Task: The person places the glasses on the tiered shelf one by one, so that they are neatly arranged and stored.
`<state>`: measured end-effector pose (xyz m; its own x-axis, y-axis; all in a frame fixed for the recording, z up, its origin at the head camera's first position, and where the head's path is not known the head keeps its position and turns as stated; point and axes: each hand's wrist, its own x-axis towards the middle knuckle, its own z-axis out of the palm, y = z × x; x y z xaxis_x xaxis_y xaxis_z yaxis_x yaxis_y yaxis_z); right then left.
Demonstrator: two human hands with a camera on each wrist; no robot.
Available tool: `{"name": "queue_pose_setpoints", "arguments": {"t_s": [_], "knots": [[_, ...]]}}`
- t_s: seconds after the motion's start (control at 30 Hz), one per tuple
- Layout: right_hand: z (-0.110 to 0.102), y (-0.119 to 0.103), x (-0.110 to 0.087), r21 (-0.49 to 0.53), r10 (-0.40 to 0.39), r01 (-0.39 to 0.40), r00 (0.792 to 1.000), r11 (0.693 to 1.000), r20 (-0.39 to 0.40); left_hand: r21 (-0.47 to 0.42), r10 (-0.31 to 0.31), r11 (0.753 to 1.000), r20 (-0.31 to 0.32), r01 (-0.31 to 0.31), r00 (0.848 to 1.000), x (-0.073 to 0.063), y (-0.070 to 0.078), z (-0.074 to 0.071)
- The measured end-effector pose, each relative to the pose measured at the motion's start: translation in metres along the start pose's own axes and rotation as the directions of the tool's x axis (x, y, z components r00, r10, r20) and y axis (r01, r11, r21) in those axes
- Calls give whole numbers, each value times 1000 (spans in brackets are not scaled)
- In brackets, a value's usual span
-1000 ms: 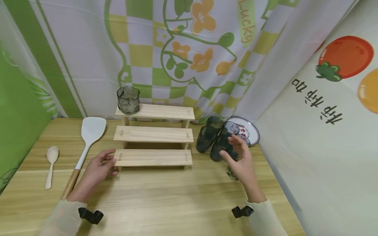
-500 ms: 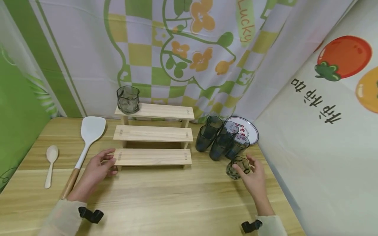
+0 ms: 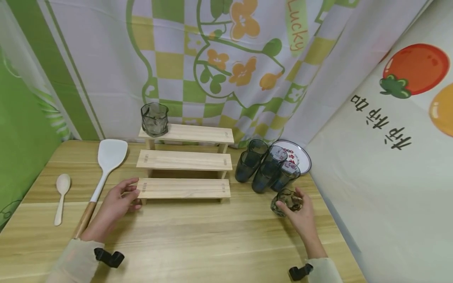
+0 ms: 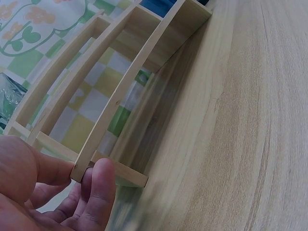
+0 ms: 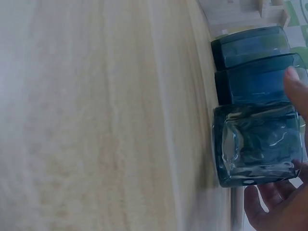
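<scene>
A three-step wooden display shelf (image 3: 184, 188) stands on the table. At the left end of its lowest step my left hand (image 3: 120, 200) pinches the board; the left wrist view shows thumb and fingers (image 4: 102, 185) on either side of the board's corner. My right hand (image 3: 301, 216) holds a short wavy smoked-glass tumbler (image 3: 286, 202) on the table, thumb on the near left side and fingers round the right. In the right wrist view this tumbler (image 5: 257, 144) stands beside darker glasses. A similar wavy tumbler (image 3: 154, 120) sits on the left of the top step.
Several tall dark glasses (image 3: 262, 175) cluster right of the shelf, with a white patterned plate (image 3: 302, 159) behind them. To the left lie a white spatula (image 3: 112, 153) with a wooden handle and a small pale spoon (image 3: 63, 184). Curtain behind, wall at right.
My right hand has come down and right from near the tall glasses to the short tumbler, its fingers now round it. My left hand stays at the shelf.
</scene>
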<state>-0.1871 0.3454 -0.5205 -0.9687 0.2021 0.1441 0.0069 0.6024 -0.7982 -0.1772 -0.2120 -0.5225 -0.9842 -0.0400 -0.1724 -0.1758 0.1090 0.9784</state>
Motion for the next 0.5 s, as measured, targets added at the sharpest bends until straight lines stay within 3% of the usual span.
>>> {"name": "queue_pose_setpoints", "arguments": {"t_s": [0.17, 0.5], "knots": [[0, 4, 1, 6, -17, 17, 998, 1000, 60, -1, -2, 1000, -4, 2, 1000, 0, 1, 0], [1, 17, 1, 113, 57, -72, 991, 991, 124, -5, 1, 1000, -3, -1, 1000, 1, 0, 0]]}}
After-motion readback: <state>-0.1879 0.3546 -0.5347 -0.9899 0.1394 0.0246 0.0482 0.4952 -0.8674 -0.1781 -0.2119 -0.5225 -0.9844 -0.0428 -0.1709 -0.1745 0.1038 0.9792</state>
